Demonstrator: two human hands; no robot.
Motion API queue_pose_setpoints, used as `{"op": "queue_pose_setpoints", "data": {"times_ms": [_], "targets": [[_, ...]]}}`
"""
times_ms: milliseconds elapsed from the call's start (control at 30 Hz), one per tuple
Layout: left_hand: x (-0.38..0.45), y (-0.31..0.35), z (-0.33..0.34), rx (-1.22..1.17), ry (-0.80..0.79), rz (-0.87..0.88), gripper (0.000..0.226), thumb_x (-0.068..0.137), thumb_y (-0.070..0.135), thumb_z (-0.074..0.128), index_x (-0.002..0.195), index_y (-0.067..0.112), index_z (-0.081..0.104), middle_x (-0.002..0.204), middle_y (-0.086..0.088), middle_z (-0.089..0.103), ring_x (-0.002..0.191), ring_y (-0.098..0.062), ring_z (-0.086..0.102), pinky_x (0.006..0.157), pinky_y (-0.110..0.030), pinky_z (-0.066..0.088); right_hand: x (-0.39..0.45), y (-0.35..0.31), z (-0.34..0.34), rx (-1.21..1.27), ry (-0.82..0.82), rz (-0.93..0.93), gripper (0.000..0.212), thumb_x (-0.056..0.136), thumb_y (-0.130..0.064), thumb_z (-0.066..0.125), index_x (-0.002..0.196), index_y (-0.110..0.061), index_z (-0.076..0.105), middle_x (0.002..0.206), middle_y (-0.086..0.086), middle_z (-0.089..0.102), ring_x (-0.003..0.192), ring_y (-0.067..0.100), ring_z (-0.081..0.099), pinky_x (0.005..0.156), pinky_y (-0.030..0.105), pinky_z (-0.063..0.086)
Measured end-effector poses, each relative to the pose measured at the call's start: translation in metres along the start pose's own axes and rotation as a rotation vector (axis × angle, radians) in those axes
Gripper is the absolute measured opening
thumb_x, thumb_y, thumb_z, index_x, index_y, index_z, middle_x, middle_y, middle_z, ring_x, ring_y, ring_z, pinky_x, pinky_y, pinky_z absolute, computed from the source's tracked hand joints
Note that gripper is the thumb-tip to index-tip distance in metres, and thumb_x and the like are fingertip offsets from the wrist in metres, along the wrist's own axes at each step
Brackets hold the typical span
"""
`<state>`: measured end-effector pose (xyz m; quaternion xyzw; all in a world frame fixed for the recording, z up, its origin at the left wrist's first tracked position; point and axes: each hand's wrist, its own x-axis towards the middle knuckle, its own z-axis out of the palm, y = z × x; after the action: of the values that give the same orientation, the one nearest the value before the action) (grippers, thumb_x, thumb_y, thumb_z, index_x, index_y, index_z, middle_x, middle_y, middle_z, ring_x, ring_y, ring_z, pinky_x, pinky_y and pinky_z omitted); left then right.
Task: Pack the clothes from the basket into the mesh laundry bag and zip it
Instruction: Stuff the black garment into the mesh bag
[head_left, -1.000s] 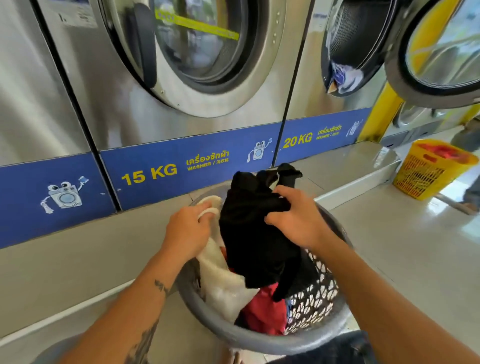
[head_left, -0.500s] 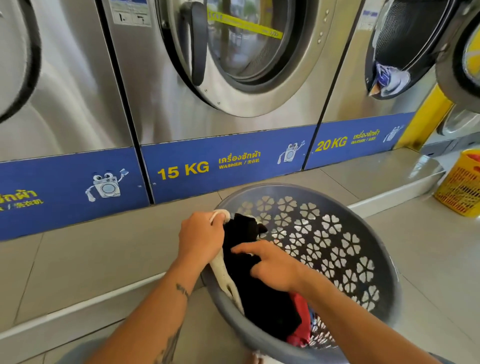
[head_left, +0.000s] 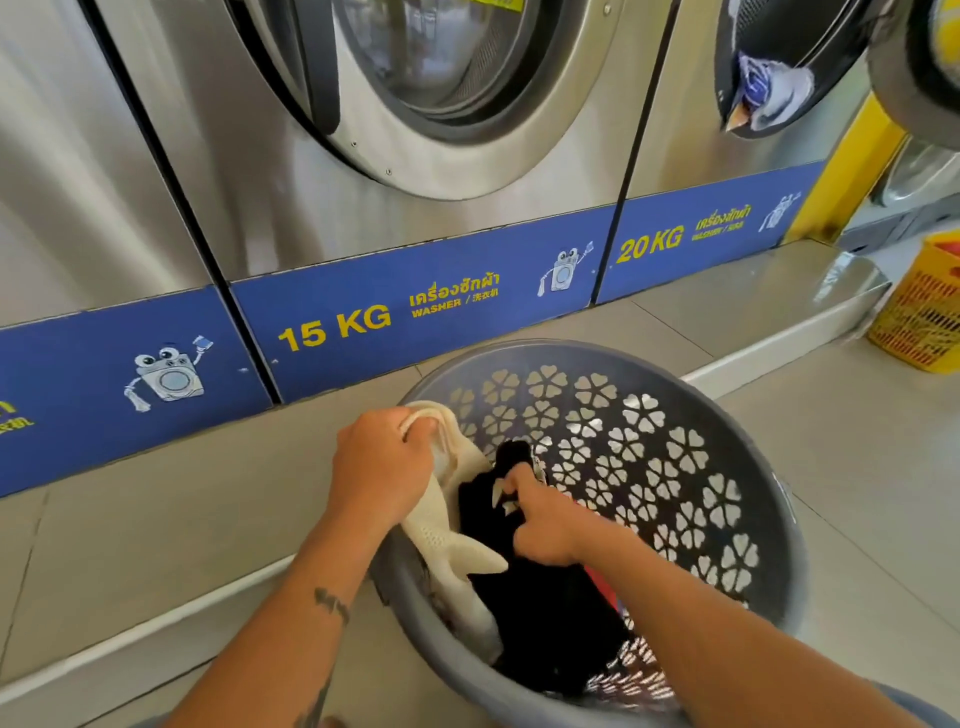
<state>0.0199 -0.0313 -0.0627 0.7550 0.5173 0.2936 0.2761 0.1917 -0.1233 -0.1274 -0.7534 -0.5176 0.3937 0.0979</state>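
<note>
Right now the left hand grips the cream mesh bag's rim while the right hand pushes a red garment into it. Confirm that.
Not quite. In the head view the right hand pushes a black garment, not red, while the left hand grips the cream mesh bag at its rim.

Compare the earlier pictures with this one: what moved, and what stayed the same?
The right hand pushed the black garment down from above the basket into the mesh bag. The left hand kept gripping the bag's rim, and the basket stayed tilted toward the person.

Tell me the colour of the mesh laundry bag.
Cream mesh laundry bag, gripped by the left hand; head view.
</note>
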Motion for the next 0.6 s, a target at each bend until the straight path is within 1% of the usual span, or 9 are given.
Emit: {"op": "queue_pose_setpoints", "data": {"times_ms": [67,100,133,200,233,300,467,533,600], "targets": [[0.001,-0.001,0.001,-0.003,-0.018,-0.008,0.029,0.088,0.035,0.059,0.067,0.017,0.065,0.057,0.001,0.059,0.057,-0.018,0.054,0.048,-0.029,0.036,-0.006,0.005,-0.023,0.232,0.065,0.069,0.075,0.076,-0.005,0.06,0.138,-0.023,0.022,0.096,0.008,0.057,0.073,0.015,0.055,0.057,0.024,0.041],[0.001,-0.001,0.001,-0.002,-0.03,-0.015,0.03,0.086,0.039,0.061,0.067,0.017,0.066,0.057,0.002,0.059,0.057,-0.018,0.055,0.048,-0.028,0.036,-0.013,0.005,-0.035,0.335,0.096,0.11,0.081,0.07,-0.005,0.062,0.139,-0.027,0.025,0.104,0.011,0.059,0.08,0.018,0.058,0.06,0.026,0.044],[0.002,0.0,0.002,0.003,-0.04,-0.02,0.034,0.085,0.043,0.062,0.066,0.015,0.066,0.056,0.0,0.059,0.056,-0.02,0.055,0.049,-0.028,0.038,-0.019,0.007,-0.044,0.409,0.125,0.155,0.075,0.065,-0.005,0.062,0.133,-0.026,0.038,0.105,0.01,0.06,0.085,0.02,0.06,0.064,0.03,0.046],[0.003,0.001,0.004,0.004,-0.045,-0.043,0.042,0.085,0.047,0.061,0.063,0.012,0.064,0.054,-0.003,0.058,0.055,-0.021,0.055,0.049,-0.03,0.039,-0.036,0.005,-0.059,0.494,0.148,0.186,0.036,0.065,0.002,0.056,0.099,-0.01,0.059,0.085,0.008,0.058,0.078,0.021,0.056,0.065,0.031,0.042],[0.003,0.002,0.004,0.0,-0.043,-0.058,0.045,0.086,0.048,0.06,0.061,0.011,0.062,0.052,-0.003,0.056,0.053,-0.021,0.053,0.049,-0.03,0.038,-0.046,0.001,-0.063,0.529,0.131,0.195,0.025,0.067,0.007,0.053,0.087,-0.006,0.06,0.077,0.009,0.054,0.072,0.022,0.052,0.063,0.03,0.041],[0.002,0.005,0.004,-0.013,-0.043,-0.078,0.049,0.088,0.047,0.058,0.057,0.01,0.057,0.049,-0.003,0.051,0.05,-0.019,0.049,0.047,-0.029,0.035,-0.06,-0.004,-0.067,0.599,0.094,0.18,0.02,0.067,0.01,0.048,0.077,-0.006,0.056,0.075,0.013,0.051,0.069,0.024,0.049,0.064,0.03,0.039],[-0.001,0.012,-0.002,-0.053,-0.051,-0.068,0.05,0.094,0.042,0.052,0.063,0.003,0.06,0.057,-0.012,0.056,0.056,-0.023,0.05,0.055,-0.034,0.037,-0.076,-0.02,-0.068,0.947,-0.035,-0.034,0.038,0.056,0.01,0.041,0.081,0.002,0.069,0.083,0.022,0.061,0.079,0.035,0.059,0.081,0.038,0.046],[-0.001,0.015,-0.006,-0.092,-0.068,-0.04,0.049,0.097,0.038,0.05,0.064,0.002,0.058,0.059,-0.015,0.055,0.056,-0.022,0.045,0.055,-0.034,0.034,-0.071,-0.04,-0.055,0.848,-0.041,-0.088,0.045,0.06,0.01,0.045,0.093,-0.002,0.074,0.087,0.02,0.068,0.083,0.034,0.065,0.083,0.038,0.049],[-0.002,0.015,-0.012,-0.116,-0.094,-0.021,0.049,0.097,0.037,0.048,0.057,0.009,0.049,0.055,-0.009,0.046,0.054,-0.019,0.039,0.052,-0.033,0.03,-0.061,-0.059,-0.035,0.684,0.008,-0.117,0.042,0.073,0.01,0.046,0.096,-0.012,0.074,0.085,0.009,0.071,0.084,0.026,0.067,0.083,0.036,0.051]]}}
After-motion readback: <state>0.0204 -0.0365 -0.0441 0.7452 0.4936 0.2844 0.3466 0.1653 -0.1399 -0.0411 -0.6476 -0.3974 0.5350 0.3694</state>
